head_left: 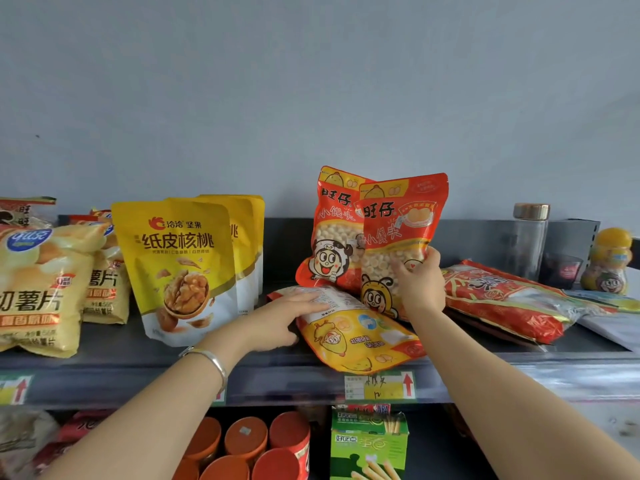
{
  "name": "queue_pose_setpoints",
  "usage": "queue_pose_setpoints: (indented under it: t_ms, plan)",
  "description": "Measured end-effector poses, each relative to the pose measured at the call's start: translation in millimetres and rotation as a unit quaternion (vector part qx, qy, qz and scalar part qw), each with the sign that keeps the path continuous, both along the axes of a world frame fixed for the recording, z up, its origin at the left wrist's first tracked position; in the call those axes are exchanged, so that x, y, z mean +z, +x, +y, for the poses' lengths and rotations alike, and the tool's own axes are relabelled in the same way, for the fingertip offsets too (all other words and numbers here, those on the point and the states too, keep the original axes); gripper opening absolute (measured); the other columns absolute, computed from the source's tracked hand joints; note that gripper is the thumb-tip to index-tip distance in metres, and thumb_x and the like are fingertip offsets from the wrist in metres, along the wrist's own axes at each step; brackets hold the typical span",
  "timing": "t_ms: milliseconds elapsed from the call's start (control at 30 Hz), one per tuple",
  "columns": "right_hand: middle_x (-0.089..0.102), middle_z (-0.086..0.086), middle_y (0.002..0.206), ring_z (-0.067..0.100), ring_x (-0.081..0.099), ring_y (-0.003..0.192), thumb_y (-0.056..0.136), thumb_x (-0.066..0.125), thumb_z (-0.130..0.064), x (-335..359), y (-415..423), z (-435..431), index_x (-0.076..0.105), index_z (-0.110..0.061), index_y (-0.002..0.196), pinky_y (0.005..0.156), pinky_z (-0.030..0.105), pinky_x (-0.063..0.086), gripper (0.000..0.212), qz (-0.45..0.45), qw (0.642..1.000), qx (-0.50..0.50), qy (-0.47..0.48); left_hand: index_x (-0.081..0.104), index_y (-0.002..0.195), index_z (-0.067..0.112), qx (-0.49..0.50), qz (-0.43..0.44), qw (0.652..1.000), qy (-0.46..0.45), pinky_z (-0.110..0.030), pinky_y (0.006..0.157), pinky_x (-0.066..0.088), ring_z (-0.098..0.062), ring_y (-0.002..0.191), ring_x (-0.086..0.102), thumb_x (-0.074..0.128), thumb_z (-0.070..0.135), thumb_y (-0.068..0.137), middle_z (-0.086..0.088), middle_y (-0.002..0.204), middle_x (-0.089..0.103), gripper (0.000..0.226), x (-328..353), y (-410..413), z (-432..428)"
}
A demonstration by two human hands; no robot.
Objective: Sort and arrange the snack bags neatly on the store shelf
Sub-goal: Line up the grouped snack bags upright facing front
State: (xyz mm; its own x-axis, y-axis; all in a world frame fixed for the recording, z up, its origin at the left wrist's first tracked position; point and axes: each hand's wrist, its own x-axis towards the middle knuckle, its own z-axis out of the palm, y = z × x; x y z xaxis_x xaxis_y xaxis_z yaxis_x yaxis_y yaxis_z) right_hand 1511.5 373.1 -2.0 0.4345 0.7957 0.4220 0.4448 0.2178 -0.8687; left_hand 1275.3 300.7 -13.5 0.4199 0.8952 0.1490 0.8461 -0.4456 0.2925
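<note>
Head view: the dark shelf (277,372) runs across the middle of the frame, with price tags (381,386) on its front edge. At centre the flat bag (356,334) lies face down, its lower end reaching that edge. The left hand (287,317) rests on it with fingers straight and released. The right hand (420,285) has its fingers grasping the lower right side of the front red bag (401,230), which stands upright. It overlaps the rear red bag (332,230), which leans just behind it. Small pale round pieces show through both bags' clear windows.

A bare strip of shelf lies between these bags and the 3 walnut bags (180,265) at centre left. Chip bags (38,289) crowd the left edge. At right a long red bag (502,299) lies flat beside a clear bottle (528,240). On the level below stand orange-lidded tubs (246,434) and a green box (369,445).
</note>
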Motion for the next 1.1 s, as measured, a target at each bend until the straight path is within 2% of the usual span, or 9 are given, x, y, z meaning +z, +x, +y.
queue_pose_setpoints:
  t_ms: [67, 200, 333, 467, 600, 667, 733, 867, 1100]
  plan:
    - [0.064, 0.002, 0.106, 0.026, 0.062, 0.093, 0.087, 0.064, -0.045, 1, 0, -3, 0.040, -0.019, 0.129, 0.074, 0.040, 0.051, 0.055, 0.002, 1.000, 0.004, 0.004, 0.026, 0.146, 0.032, 0.003, 0.022, 1.000, 0.013, -0.030, 0.117, 0.006, -0.015, 0.145, 0.005, 0.059, 0.005, 0.087, 0.003, 0.158, 0.012, 0.074, 1, 5, -1]
    - [0.059, -0.004, 0.098, 0.020, 0.058, 0.084, 0.086, 0.067, -0.041, 5, 4, -9, 0.041, -0.019, 0.129, 0.070, 0.036, 0.048, 0.055, 0.010, 0.999, 0.029, 0.014, 0.019, 0.147, 0.038, -0.003, 0.071, 0.995, 0.066, -0.034, 0.117, 0.002, -0.016, 0.146, 0.001, 0.057, 0.015, 0.091, 0.005, 0.158, 0.009, 0.071, -5, 17, 3]
    - [0.060, -0.002, 0.102, 0.021, 0.059, 0.088, 0.086, 0.069, -0.037, 6, 19, -8, 0.042, -0.019, 0.130, 0.076, 0.039, 0.051, 0.054, 0.018, 0.996, 0.081, 0.010, 0.028, 0.144, 0.041, -0.018, 0.085, 0.984, 0.154, -0.036, 0.118, 0.008, -0.015, 0.144, 0.014, 0.054, 0.018, 0.092, 0.008, 0.153, 0.026, 0.061, -12, 21, 9]
    - [0.067, -0.002, 0.101, 0.020, 0.065, 0.094, 0.083, 0.073, -0.035, 9, 35, -6, 0.049, -0.024, 0.119, 0.084, 0.043, 0.055, 0.045, 0.051, 0.989, 0.140, -0.003, 0.058, 0.126, 0.027, -0.020, -0.065, 0.972, 0.227, -0.025, 0.104, 0.030, -0.014, 0.127, 0.044, 0.057, 0.012, 0.090, 0.007, 0.131, 0.056, 0.039, -2, 25, 11]
    - [0.068, 0.003, 0.111, 0.023, 0.067, 0.098, 0.078, 0.076, -0.037, 8, 48, -6, 0.052, -0.026, 0.121, 0.086, 0.048, 0.056, 0.050, 0.093, 0.980, 0.177, -0.023, 0.060, 0.119, 0.029, 0.040, -0.271, 0.943, 0.187, -0.035, 0.095, 0.048, -0.015, 0.117, 0.054, 0.055, 0.021, 0.093, 0.006, 0.123, 0.061, 0.028, 4, 28, 19]
    - [0.069, 0.004, 0.109, 0.024, 0.068, 0.098, 0.077, 0.075, -0.037, 7, 50, -8, 0.054, -0.024, 0.121, 0.086, 0.050, 0.056, 0.051, 0.102, 0.979, 0.176, -0.016, 0.060, 0.113, 0.030, 0.052, -0.365, 0.912, 0.180, -0.030, 0.088, 0.048, -0.014, 0.106, 0.058, 0.055, 0.030, 0.093, 0.007, 0.112, 0.065, 0.021, 15, 33, 20]
    - [0.069, 0.002, 0.103, 0.023, 0.068, 0.096, 0.082, 0.073, -0.032, 10, 49, -11, 0.056, -0.023, 0.115, 0.085, 0.047, 0.056, 0.038, 0.102, 0.980, 0.170, 0.002, 0.058, 0.107, 0.027, 0.042, -0.429, 0.880, 0.198, -0.022, 0.079, 0.046, -0.012, 0.098, 0.060, 0.056, 0.029, 0.092, 0.007, 0.102, 0.066, 0.016, 27, 37, 19]
    - [0.070, 0.000, 0.104, 0.021, 0.068, 0.096, 0.082, 0.073, -0.037, 18, 41, -12, 0.056, -0.024, 0.119, 0.084, 0.046, 0.057, 0.043, 0.121, 0.976, 0.181, 0.030, 0.053, 0.108, 0.025, 0.063, -0.503, 0.832, 0.228, -0.019, 0.078, 0.044, 0.000, 0.093, 0.057, 0.051, 0.029, 0.095, 0.014, 0.098, 0.062, 0.014, 39, 40, 21]
    - [0.069, -0.006, 0.102, 0.018, 0.067, 0.093, 0.080, 0.070, -0.047, 18, 26, -8, 0.055, -0.033, 0.116, 0.083, 0.048, 0.057, 0.042, 0.085, 0.985, 0.144, 0.053, 0.048, 0.110, 0.024, 0.201, -0.596, 0.757, 0.178, -0.041, 0.088, 0.049, -0.020, 0.100, 0.060, 0.044, 0.031, 0.098, 0.002, 0.108, 0.062, 0.015, 30, 26, 48]
